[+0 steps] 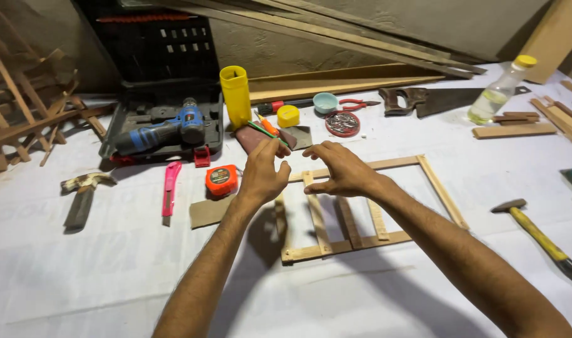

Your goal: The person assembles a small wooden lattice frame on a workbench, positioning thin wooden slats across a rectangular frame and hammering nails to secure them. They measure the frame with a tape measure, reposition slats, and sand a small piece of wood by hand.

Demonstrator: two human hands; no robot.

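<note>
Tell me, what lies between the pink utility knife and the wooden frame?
In the head view, an orange tape measure and a brown sandpaper piece lie between pink utility knife and wooden frame.

A single head-worn camera looks steeply down and forward over a white-covered table (79,275), close above it; the wall (361,37) runs along twelve o'clock, both forearms entering from six o'clock.
</note>
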